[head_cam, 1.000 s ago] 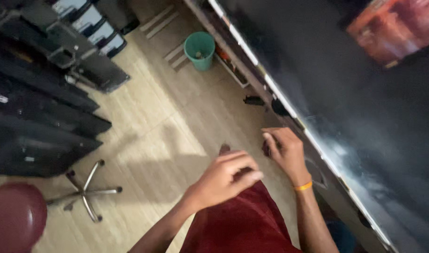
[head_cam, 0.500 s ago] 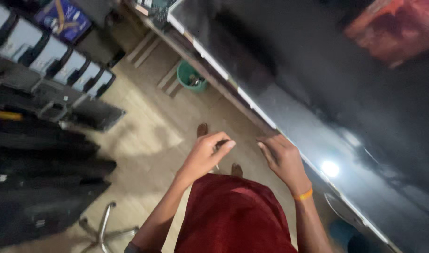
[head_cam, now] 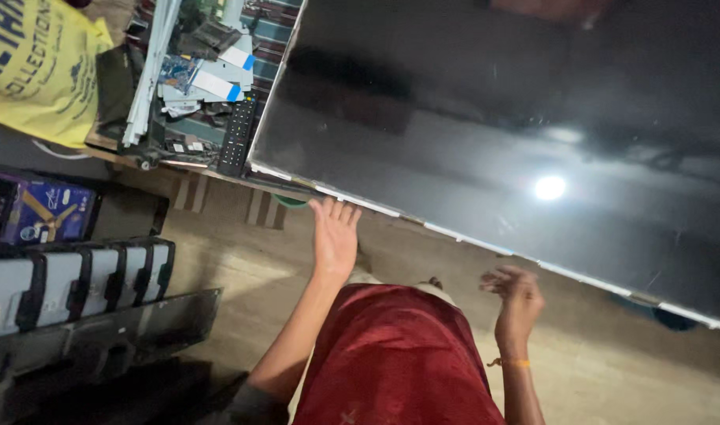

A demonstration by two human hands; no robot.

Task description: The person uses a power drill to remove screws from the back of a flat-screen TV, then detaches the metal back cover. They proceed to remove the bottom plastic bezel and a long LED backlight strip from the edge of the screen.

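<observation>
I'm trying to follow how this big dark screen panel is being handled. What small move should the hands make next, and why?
Probably bring the right hand up to the panel's near edge. The left hand already reaches that edge with open fingers near the corner, while the right hangs loosely curled below it, apart from it. A wide flat screen panel likely needs both hands.

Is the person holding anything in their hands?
No. The left hand is open with fingertips at the near edge of the big dark screen panel, not gripping. The right hand is empty.
</observation>
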